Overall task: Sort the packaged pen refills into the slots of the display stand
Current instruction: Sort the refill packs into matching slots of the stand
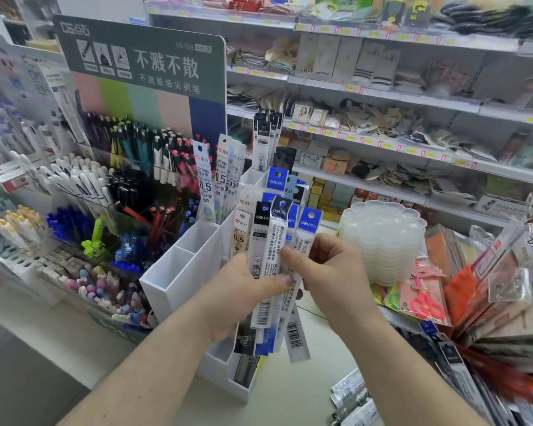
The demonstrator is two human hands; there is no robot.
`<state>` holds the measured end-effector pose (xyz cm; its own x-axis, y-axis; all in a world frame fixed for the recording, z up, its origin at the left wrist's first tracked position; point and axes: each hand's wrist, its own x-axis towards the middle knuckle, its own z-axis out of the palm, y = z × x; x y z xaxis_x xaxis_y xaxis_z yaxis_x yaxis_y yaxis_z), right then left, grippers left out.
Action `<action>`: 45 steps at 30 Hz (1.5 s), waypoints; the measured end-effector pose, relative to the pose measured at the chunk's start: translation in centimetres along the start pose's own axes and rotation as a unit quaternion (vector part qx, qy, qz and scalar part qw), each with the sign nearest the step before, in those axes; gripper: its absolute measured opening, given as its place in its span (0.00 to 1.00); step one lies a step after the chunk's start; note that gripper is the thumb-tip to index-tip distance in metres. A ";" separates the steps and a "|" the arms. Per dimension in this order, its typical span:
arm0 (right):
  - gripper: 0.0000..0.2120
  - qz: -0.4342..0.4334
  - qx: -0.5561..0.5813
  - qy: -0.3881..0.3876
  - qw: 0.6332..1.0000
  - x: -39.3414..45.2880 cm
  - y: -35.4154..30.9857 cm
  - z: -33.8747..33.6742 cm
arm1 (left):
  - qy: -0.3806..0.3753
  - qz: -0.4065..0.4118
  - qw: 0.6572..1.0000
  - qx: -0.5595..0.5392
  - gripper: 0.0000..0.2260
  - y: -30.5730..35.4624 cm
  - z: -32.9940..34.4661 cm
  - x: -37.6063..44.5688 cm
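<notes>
My left hand grips a fanned bundle of packaged pen refills, long clear sleeves with blue, black and white headers, held upright over the white display stand. My right hand pinches one blue-headed refill pack at the right side of the bundle. The stand's two front-left slots look empty. Farther slots hold white refill packs, tall black-and-white packs and blue-headed packs. A low front slot holds dark packs.
A tiered pen display under a green sign stands left of the stand. A stack of clear plastic dishes sits to the right, with bagged scissors and hanging packets beyond. More packs lie on the counter at bottom right. Shelves fill the background.
</notes>
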<state>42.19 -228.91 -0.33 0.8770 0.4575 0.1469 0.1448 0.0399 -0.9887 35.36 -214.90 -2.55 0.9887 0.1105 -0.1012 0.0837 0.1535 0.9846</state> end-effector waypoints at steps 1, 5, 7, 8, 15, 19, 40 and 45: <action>0.03 0.007 0.003 -0.001 1.000 0.0 0.1 0.0 | -0.003 -0.003 1.000 -0.004 0.16 -0.2 -0.1 0.0; 0.04 0.045 0.026 -0.007 0.999 0.1 0.4 -0.1 | 0.000 -0.024 0.999 -0.026 0.21 -0.4 -0.3 0.1; 0.04 0.050 0.047 -0.002 0.998 0.1 0.5 -0.4 | 0.006 -0.021 0.999 -0.034 0.19 -0.4 -0.6 0.2; 0.03 0.051 0.060 0.002 0.997 0.1 0.4 -0.5 | 0.007 -0.020 0.999 -0.041 0.17 -0.5 -0.8 0.2; 0.05 0.087 0.098 -0.004 0.991 0.0 0.5 -0.6 | 0.039 -0.025 0.999 -0.002 0.19 -0.9 -0.5 0.3; 0.05 0.097 0.087 0.010 0.991 0.1 0.6 -0.6 | 0.027 -0.035 0.999 0.014 0.22 -0.8 -0.2 0.4; 0.07 0.152 0.069 -0.083 0.983 0.6 0.7 -2.2 | 0.087 0.047 0.994 0.050 0.26 -0.8 -0.2 0.5; 0.04 0.167 0.092 -0.064 0.980 0.7 1.4 -1.8 | 0.060 0.048 0.995 0.056 0.23 -0.3 -0.2 0.2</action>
<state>43.81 -230.13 -1.52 0.7953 0.5791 -0.1791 -0.2359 0.0235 -0.9715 35.52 -214.73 -2.89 0.9714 0.2370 -0.0160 0.0099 0.0271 0.9996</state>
